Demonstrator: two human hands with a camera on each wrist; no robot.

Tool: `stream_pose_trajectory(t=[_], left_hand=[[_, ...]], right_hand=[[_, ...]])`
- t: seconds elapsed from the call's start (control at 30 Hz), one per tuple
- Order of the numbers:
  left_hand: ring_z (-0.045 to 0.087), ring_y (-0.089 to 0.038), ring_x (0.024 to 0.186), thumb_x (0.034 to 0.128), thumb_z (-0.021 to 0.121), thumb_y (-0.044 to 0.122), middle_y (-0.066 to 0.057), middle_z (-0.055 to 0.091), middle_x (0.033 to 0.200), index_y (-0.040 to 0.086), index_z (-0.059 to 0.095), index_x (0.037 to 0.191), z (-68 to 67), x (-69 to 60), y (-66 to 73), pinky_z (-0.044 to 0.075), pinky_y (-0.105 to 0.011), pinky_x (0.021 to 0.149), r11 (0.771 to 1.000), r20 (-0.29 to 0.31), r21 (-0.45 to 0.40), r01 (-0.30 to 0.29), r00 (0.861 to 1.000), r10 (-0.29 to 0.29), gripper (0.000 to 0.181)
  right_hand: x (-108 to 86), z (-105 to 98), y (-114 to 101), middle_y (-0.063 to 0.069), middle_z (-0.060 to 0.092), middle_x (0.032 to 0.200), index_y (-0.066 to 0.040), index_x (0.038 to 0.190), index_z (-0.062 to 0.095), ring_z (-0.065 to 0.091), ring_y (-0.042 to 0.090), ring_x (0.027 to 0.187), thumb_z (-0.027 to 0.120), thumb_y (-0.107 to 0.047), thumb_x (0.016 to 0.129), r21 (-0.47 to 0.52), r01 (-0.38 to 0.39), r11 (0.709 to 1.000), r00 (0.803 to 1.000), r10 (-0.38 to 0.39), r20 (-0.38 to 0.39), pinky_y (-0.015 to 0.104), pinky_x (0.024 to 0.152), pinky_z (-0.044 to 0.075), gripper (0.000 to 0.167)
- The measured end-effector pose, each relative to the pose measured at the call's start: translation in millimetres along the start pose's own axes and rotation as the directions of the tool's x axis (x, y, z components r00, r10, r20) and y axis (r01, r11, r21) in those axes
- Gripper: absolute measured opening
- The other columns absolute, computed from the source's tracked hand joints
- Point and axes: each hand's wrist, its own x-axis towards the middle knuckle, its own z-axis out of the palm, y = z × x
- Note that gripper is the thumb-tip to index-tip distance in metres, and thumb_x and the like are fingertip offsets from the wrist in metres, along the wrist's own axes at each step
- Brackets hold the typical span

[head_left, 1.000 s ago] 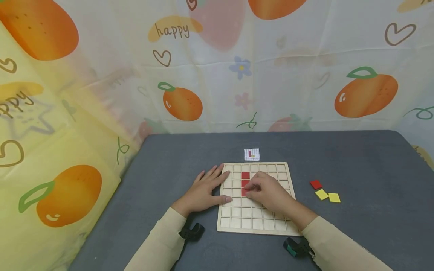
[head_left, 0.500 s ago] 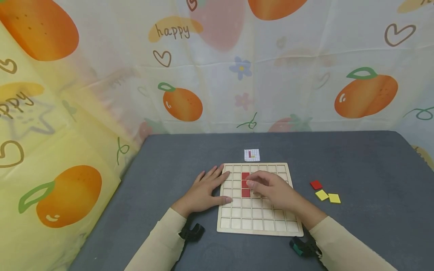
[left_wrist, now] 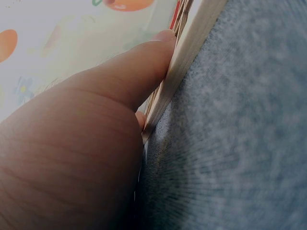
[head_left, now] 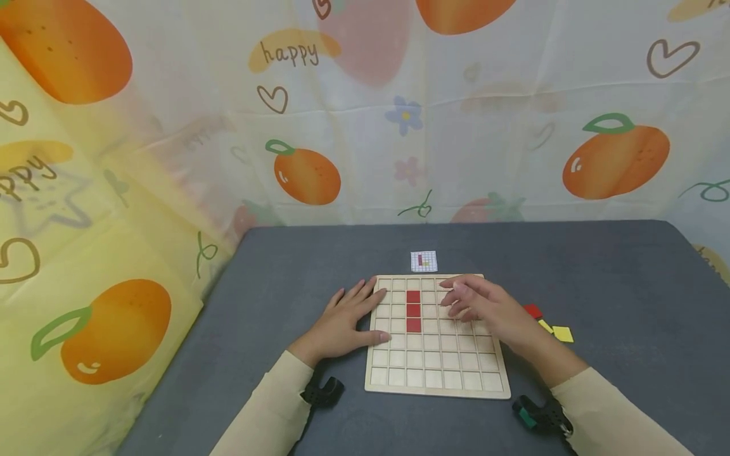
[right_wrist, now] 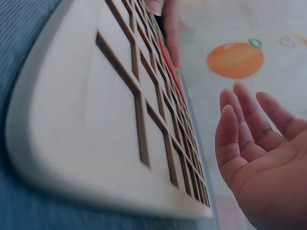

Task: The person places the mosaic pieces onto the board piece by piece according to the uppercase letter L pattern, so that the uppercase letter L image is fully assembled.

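Note:
A wooden grid board (head_left: 433,380) lies on the dark table, and three red square tiles (head_left: 413,310) fill a vertical run of its cells. My left hand (head_left: 345,320) rests at the board's left edge with fingers spread; in the left wrist view its thumb (left_wrist: 144,62) touches the board's rim. Over the board's right part hovers my right hand (head_left: 485,310), fingers loosely bent and holding nothing. In the right wrist view that hand (right_wrist: 268,148) is apart from the board (right_wrist: 72,139). To the right lie a loose red tile (head_left: 533,311) and two yellow tiles (head_left: 562,334), one partly hidden by the hand.
Beyond the board's far edge lies a small printed card (head_left: 424,261) showing a grid with red and yellow cells. The dark grey table (head_left: 644,380) ends at a fruit-patterned cloth (head_left: 365,126) behind and at the left.
My right hand has left the red tiles on the board and moved right, its fingers loosening. The three red tiles are now uncovered. My left hand has stayed put.

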Motion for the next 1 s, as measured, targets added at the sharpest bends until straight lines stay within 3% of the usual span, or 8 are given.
stream_pose_trajectory(t=[0.17, 0.43, 0.8, 0.9, 1.0], left_hand=[[0.004, -0.022, 0.166, 0.099, 0.068, 0.07, 0.003, 0.01, 0.181, 0.024, 0.029, 0.175, -0.1, 0.6, 0.5, -0.001, -0.058, 0.128, 1.0, 0.001, 0.006, 0.005, 1.0, -0.005, 0.096], [0.004, -0.021, 0.166, 0.099, 0.068, 0.07, 0.004, 0.009, 0.181, 0.024, 0.029, 0.175, -0.2, 0.3, 0.7, -0.002, -0.058, 0.128, 1.0, 0.005, 0.003, 0.002, 1.0, -0.002, 0.097], [0.003, -0.02, 0.166, 0.0987, 0.068, 0.071, 0.003, 0.009, 0.181, 0.024, 0.029, 0.175, 1.0, 0.6, -1.0, -0.002, -0.058, 0.128, 1.0, -0.004, 0.0, -0.002, 1.0, 0.002, 0.097], [0.003, -0.02, 0.166, 0.0984, 0.068, 0.071, 0.003, 0.009, 0.181, 0.024, 0.029, 0.175, 1.1, 0.6, -0.6, -0.002, -0.058, 0.128, 1.0, -0.003, 0.0, 0.001, 1.0, -0.001, 0.097], [0.003, -0.02, 0.166, 0.0984, 0.068, 0.071, 0.003, 0.009, 0.181, 0.024, 0.03, 0.175, 1.2, 0.6, -0.5, -0.002, -0.058, 0.128, 1.0, -0.005, 0.001, -0.001, 1.0, 0.001, 0.097]], right_hand=[[-9.2, -16, -2, 0.021, 0.067, 0.125, 0.005, 0.148, 0.057, 0.069, 0.037, 0.11, 0.047, -0.029, 0.12, 0.039, 0.027, 0.999, 0.999, -0.025, -0.036, 0.036, 0.092, 0.057, 0.046], [-22.1, -48, 3, 0.023, 0.063, 0.127, 0.006, 0.15, 0.054, 0.067, 0.029, 0.11, 0.036, -0.033, 0.122, 0.044, 0.086, 0.995, 0.99, -0.08, -0.118, 0.03, 0.09, 0.056, 0.051], [-32.7, -90, 24, 0.006, 0.068, 0.124, -0.022, 0.143, 0.062, 0.066, 0.018, 0.112, 0.033, -0.033, 0.122, 0.061, 0.115, 0.991, 0.978, -0.102, -0.184, 0.023, 0.092, 0.054, 0.038], [-35.8, -99, 29, 0.006, 0.068, 0.124, -0.02, 0.145, 0.061, 0.066, 0.017, 0.113, 0.033, -0.034, 0.122, 0.034, 0.095, 0.995, 0.971, -0.085, -0.223, 0.022, 0.092, 0.053, 0.038], [-38.9, -106, 35, 0.007, 0.068, 0.124, -0.01, 0.149, 0.057, 0.066, 0.015, 0.112, 0.034, -0.037, 0.122, -0.035, 0.042, 0.998, 0.964, -0.05, -0.262, 0.02, 0.091, 0.052, 0.045]])
